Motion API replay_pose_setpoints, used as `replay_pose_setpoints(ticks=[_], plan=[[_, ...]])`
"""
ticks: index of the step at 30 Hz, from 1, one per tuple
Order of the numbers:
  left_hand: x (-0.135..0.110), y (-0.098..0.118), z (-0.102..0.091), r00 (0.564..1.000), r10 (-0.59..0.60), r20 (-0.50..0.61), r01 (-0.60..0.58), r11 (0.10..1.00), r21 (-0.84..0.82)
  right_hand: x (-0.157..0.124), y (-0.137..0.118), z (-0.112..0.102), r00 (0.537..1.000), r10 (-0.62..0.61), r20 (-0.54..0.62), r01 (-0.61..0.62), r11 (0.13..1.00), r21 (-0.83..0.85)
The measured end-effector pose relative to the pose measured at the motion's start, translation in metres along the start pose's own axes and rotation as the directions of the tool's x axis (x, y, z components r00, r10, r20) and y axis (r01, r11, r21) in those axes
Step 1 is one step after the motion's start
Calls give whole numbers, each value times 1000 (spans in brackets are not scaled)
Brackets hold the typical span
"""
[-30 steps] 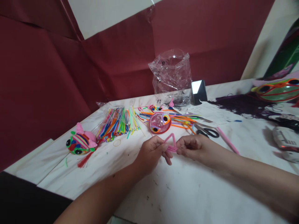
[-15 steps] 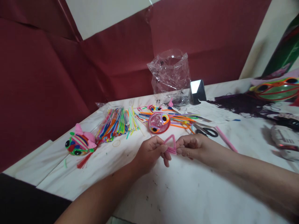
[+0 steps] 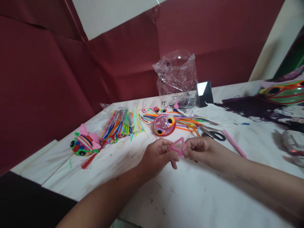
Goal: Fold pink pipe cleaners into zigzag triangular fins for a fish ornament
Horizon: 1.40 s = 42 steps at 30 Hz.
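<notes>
A pink pipe cleaner [image 3: 182,144], bent into a triangle with strands side by side at its base, is held up between both hands above the table. My left hand [image 3: 158,155] pinches its left corner between thumb and fingers. On the other side, my right hand [image 3: 199,148] grips the right corner with its fingertips. Just beyond the hands lies a round pink, clear-topped piece [image 3: 163,125] with two eyes of coiled pipe cleaner. Scissors with black handles [image 3: 217,135] lie behind my right hand, partly hidden by it.
Many coloured pipe cleaners [image 3: 122,125] lie in a bundle at the back left. A finished fish figure [image 3: 85,144] with a red tassel sits left. A pink strip [image 3: 234,144] lies right of the scissors. A phone [image 3: 205,95] leans beside a clear plastic bag [image 3: 177,76].
The view has shifted slightly, so everything sits a little further right. The pink triangle has turned a little in my fingers, and its opening looks wider. Both hands keep their hold.
</notes>
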State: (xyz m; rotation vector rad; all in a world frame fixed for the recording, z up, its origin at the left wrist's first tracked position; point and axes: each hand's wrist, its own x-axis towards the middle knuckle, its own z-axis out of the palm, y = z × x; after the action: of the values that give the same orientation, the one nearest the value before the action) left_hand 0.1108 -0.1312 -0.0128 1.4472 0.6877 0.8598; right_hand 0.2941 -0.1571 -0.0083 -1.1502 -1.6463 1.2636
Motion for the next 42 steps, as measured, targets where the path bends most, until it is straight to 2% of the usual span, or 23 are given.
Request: replay_pose_setpoints(ticks=[5,10,17,20,22,27,29,33,37,42], plan=[[3,-4,1,999,2,-37,-3,1000,-28,2,-1,-1,998,31,-50,-29,999,41],[0,-6,3,999,-30,-34,30,999,-10,1,0,-1,996,7,-84,2,995,104],[-2,-1,4,972,35,-232,-49,997,-58,1,-1,2,994,42,-101,-29,991,134],[-2,2,4,957,71,-280,-83,996,-32,1,-2,2,993,51,-109,-37,991,129],[-3,3,3,962,66,-265,-79,996,-38,2,-2,2,992,57,-111,-43,990,133],[0,-4,4,994,-30,-102,22,997,-72,1,-2,4,994,43,-105,-27,989,145],[1,-8,6,995,-59,-82,54,996,-69,1,-2,5,993,27,-118,-13,993,117],[-1,-10,10,992,-77,-104,66,992,-109,0,-2,10,989,-6,-147,12,999,37],[-3,-7,13,983,-99,-154,81,990,-119,-3,-1,16,993,-49,-112,47,999,-19],[-3,-5,13,971,-141,-192,127,988,-85,-5,5,19,989,-68,-134,55,994,-95]])
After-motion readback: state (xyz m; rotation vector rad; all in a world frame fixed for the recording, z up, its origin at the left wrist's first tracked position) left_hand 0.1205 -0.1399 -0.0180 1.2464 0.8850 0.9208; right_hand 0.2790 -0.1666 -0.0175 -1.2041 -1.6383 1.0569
